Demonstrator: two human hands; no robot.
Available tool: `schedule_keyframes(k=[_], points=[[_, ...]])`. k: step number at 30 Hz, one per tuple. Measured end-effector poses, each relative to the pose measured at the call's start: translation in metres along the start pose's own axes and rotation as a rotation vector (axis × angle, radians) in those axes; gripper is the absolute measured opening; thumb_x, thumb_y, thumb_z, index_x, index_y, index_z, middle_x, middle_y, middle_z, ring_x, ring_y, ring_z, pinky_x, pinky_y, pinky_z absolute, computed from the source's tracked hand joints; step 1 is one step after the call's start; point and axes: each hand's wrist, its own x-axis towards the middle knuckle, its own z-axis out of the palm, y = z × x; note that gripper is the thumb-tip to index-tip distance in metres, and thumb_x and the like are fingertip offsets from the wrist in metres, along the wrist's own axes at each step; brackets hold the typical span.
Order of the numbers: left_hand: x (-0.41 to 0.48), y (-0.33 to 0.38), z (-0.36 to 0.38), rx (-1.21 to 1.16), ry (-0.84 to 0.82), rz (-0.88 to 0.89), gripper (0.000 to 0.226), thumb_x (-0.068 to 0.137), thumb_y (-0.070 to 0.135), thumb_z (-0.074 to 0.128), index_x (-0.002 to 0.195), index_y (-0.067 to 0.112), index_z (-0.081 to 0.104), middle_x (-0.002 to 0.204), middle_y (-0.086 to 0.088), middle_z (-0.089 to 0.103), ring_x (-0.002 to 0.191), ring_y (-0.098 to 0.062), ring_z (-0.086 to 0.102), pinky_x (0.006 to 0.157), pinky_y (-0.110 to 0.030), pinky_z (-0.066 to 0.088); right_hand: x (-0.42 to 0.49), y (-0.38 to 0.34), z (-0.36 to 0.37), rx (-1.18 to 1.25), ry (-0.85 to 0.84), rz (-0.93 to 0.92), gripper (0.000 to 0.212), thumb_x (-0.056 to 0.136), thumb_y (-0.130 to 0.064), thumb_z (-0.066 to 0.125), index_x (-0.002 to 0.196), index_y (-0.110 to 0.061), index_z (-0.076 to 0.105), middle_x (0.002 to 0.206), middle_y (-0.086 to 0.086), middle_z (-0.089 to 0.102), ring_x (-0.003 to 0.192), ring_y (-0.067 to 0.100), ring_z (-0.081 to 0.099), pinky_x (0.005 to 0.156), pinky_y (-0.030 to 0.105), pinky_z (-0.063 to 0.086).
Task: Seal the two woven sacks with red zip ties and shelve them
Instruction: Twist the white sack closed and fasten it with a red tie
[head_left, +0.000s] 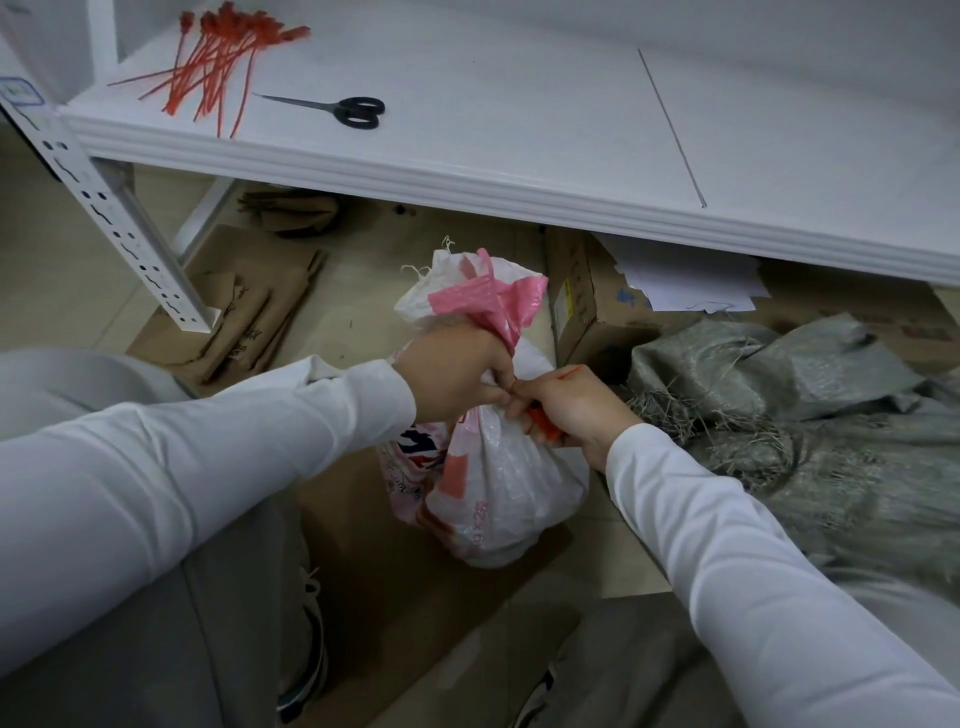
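A white and pink woven sack (493, 483) stands on the floor below the shelf, its neck bunched together. My left hand (457, 371) clamps that gathered neck from the left. My right hand (566, 405) presses against the neck from the right and pinches a red zip tie (543, 422); the tie's thin tail shows above my knuckles. A grey woven sack (810, 421) lies slumped on the floor to the right, with frayed threads at its mouth. A pile of spare red zip ties (218, 62) lies at the shelf's back left.
Black scissors (343, 108) lie on the white shelf (519, 156) beside the ties. A perforated shelf post (119, 223) stands at the left. A cardboard box (587, 312) with loose papers and flattened cardboard (249, 312) lie under the shelf. My knees flank the sack.
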Motion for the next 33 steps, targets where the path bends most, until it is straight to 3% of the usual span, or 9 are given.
schedule_keyframes(k=[4,7,9,14,19,23,27,30,33], points=[[-0.001,0.000,0.002,0.115,0.039,0.001,0.011,0.084,0.034,0.065,0.079,0.025,0.069,0.081,0.008,0.066,0.075,-0.013,0.060,0.067,-0.027,0.045,0.002,0.004,0.001,0.021,-0.038,-0.008,0.035,0.095,-0.024,0.055,0.068,-0.006,0.067,0.057,0.007,0.057,0.042,0.013,0.047,0.048,0.024,0.036],[-0.002,-0.001,0.002,0.147,0.056,-0.002,0.016,0.085,0.036,0.064,0.072,0.025,0.064,0.078,0.009,0.065,0.072,-0.012,0.060,0.063,-0.024,0.041,0.005,0.005,0.001,0.089,0.008,-0.009,0.026,0.092,-0.019,0.060,0.079,0.001,0.071,0.060,0.009,0.060,0.046,0.015,0.050,0.051,0.025,0.037],[-0.002,-0.002,0.002,0.137,0.043,-0.001,0.019,0.084,0.037,0.066,0.071,0.024,0.064,0.077,0.009,0.066,0.071,-0.011,0.061,0.063,-0.022,0.041,0.007,0.006,-0.001,0.152,0.060,-0.022,0.020,0.090,-0.012,0.062,0.088,0.005,0.070,0.067,0.013,0.066,0.046,0.014,0.054,0.049,0.023,0.041],[-0.004,-0.001,0.000,0.113,0.009,0.007,0.021,0.085,0.041,0.065,0.068,0.029,0.060,0.075,0.010,0.065,0.069,-0.010,0.060,0.065,-0.026,0.048,0.007,0.004,-0.013,0.170,0.114,-0.092,0.008,0.087,-0.003,0.066,0.092,-0.001,0.071,0.087,0.019,0.073,0.055,0.016,0.065,0.050,0.020,0.049],[-0.001,-0.001,0.000,0.118,0.012,-0.018,0.032,0.086,0.047,0.061,0.064,0.023,0.060,0.068,0.007,0.063,0.063,-0.012,0.058,0.062,-0.027,0.047,0.002,-0.003,-0.024,-0.246,0.016,-0.189,0.024,0.079,-0.011,0.076,0.103,-0.009,0.072,0.087,0.005,0.073,0.069,0.014,0.070,0.062,0.020,0.053],[-0.003,0.001,0.002,0.105,0.006,-0.007,0.039,0.086,0.045,0.062,0.057,0.020,0.052,0.063,0.004,0.061,0.059,-0.015,0.057,0.062,-0.029,0.048,0.003,-0.004,-0.026,-0.621,0.153,-0.366,0.007,0.083,-0.015,0.072,0.085,-0.018,0.078,0.070,-0.009,0.069,0.066,0.010,0.066,0.076,0.030,0.057],[-0.004,0.001,0.004,0.063,0.048,0.015,0.028,0.086,0.038,0.064,0.066,0.018,0.064,0.067,0.007,0.062,0.063,-0.013,0.057,0.066,-0.028,0.047,0.002,-0.004,-0.024,-0.621,0.129,-0.346,0.019,0.087,-0.017,0.067,0.071,-0.015,0.077,0.062,-0.003,0.071,0.056,0.010,0.066,0.073,0.033,0.059],[-0.004,0.001,0.004,-0.027,0.078,0.083,0.016,0.085,0.032,0.067,0.080,0.018,0.072,0.080,0.009,0.063,0.075,-0.010,0.056,0.072,-0.025,0.044,0.001,-0.004,-0.024,-0.582,0.101,-0.325,0.020,0.087,-0.014,0.066,0.071,-0.014,0.077,0.061,0.000,0.071,0.055,0.012,0.068,0.072,0.031,0.059],[-0.004,0.002,0.004,-0.064,0.055,0.094,0.013,0.086,0.029,0.065,0.085,0.018,0.072,0.082,0.007,0.067,0.075,-0.010,0.057,0.070,-0.024,0.044,-0.001,-0.006,-0.023,-0.589,0.082,-0.328,0.019,0.088,-0.012,0.065,0.073,-0.014,0.077,0.061,0.000,0.071,0.055,0.012,0.067,0.072,0.030,0.059]])
